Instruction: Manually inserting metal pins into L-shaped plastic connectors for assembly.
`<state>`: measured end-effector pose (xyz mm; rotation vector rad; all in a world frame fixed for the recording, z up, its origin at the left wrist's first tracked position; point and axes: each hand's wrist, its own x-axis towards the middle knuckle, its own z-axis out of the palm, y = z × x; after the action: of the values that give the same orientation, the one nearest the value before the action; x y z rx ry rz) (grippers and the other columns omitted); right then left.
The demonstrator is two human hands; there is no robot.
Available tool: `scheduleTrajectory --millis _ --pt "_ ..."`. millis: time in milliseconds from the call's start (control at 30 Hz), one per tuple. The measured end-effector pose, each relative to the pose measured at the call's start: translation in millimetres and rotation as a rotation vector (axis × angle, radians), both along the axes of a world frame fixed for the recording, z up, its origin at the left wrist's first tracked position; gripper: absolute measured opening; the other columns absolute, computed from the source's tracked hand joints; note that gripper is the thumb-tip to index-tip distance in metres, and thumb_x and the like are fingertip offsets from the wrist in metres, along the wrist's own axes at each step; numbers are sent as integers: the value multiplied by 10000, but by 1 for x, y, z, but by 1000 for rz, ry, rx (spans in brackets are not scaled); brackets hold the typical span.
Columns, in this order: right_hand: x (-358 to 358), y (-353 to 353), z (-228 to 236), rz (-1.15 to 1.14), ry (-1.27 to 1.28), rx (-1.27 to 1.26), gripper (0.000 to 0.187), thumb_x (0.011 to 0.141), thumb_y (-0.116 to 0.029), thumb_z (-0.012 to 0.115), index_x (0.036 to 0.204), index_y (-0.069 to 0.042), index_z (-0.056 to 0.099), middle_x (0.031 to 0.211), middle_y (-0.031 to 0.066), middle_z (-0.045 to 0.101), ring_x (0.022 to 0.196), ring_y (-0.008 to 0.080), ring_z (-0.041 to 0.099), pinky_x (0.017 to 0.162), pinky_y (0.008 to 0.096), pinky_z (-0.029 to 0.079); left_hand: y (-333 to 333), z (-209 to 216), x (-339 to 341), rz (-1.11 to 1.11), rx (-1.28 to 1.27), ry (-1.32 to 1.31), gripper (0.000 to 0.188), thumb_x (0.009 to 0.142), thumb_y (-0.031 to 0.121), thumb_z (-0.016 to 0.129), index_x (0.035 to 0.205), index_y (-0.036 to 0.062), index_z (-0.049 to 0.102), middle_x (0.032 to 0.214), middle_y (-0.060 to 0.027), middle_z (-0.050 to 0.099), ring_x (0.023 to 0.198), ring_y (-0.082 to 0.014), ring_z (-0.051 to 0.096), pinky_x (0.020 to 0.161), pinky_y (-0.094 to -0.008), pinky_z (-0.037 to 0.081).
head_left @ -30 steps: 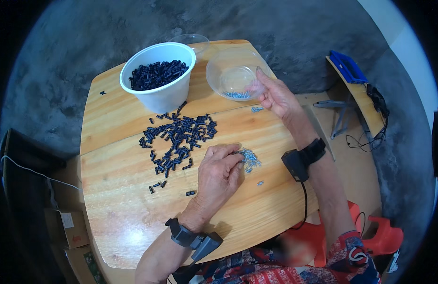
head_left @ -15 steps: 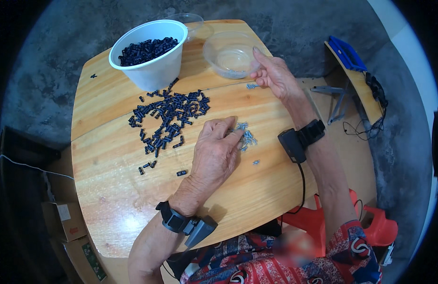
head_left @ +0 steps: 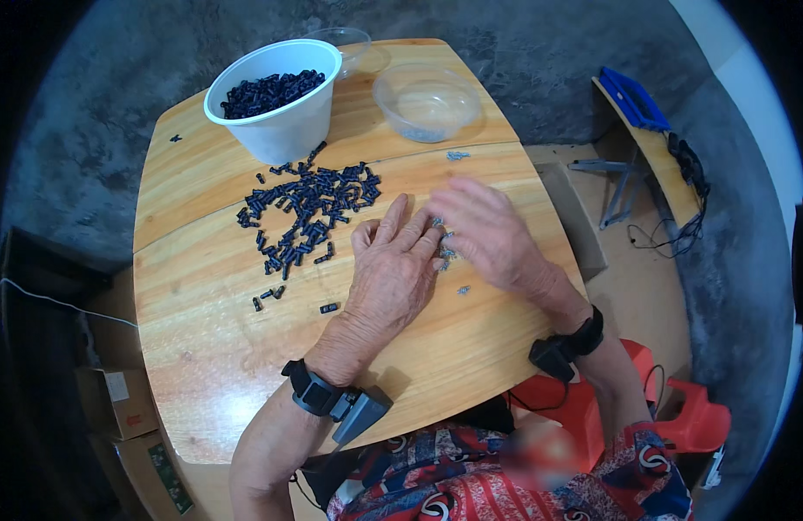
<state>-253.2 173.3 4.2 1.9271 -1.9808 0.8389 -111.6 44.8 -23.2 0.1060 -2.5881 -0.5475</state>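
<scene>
The wooden worktop (head_left: 479, 356) spreads under both my grips. Well right of and behind the right grip I have a red plastic seat (head_left: 697, 417), partly hidden by the patterned shirt. Far left of the left grip sits a cardboard carton (head_left: 102, 417); its pale label (head_left: 117, 388) and red mark are too small for me to read. A lower carton beside it bears a green printed strip (head_left: 171, 478), also illegible from here.

Beyond the left grip stands a white tub (head_left: 284, 135) heaped with black pieces. Beyond the right grip I see a clear plastic bowl (head_left: 403, 102), with something greyish at its bottom that I can't make out. A transparent round lid or dish (head_left: 353, 52) is partly hidden behind the tub.

My left grip (head_left: 391, 273) lies palm down with some fingers spread; its thumb side is covered, so I can't tell whether it pinches anything. My right grip (head_left: 492, 234) is motion-blurred, its fingers over the left's edge, and I can't tell whether they close on anything.

Just ahead-left of the left grip lie small black cylindrical fittings (head_left: 319, 195). Smallest are the silvery metal pieces (head_left: 446, 253), between both grips and partly hidden by them.
</scene>
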Motion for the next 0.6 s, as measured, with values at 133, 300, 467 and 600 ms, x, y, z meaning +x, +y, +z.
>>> scheduleTrajectory --millis 133,300,467,600 --pt "4 5 -5 -39 13 106 382 779 -44 651 1157 -36 600 1182 123 610 1145 317 538 952 398 444 3 1 6 -2 2 -41 394 820 143 659 1195 50 583 1337 -144 511 1328 -344 375 1011 -488 301" --pt "-9 14 -18 -16 -131 36 264 773 -31 649 1037 -30 668 1125 125 640 1114 316 559 962 400 442 3 18 28 -84 28 -152 446 849 161 634 1267 47 527 1407 -193 424 1350 -348 344 1082 -499 247" --pt "-6 12 -10 -7 -200 29 234 780 -31 645 1011 -38 684 1112 124 649 1101 303 568 961 397 445 6 10 39 -64 -49 -150 475 862 211 621 1291 45 500 1404 -154 440 1340 -302 361 1085 -523 232" --pt "-11 9 -18 33 -159 18 201 791 -41 642 987 -26 686 1065 118 667 1064 292 587 943 396 456 10 3 30 -73 -87 -139 490 879 230 599 1311 32 482 1403 -156 444 1346 -297 356 1085 -550 214"
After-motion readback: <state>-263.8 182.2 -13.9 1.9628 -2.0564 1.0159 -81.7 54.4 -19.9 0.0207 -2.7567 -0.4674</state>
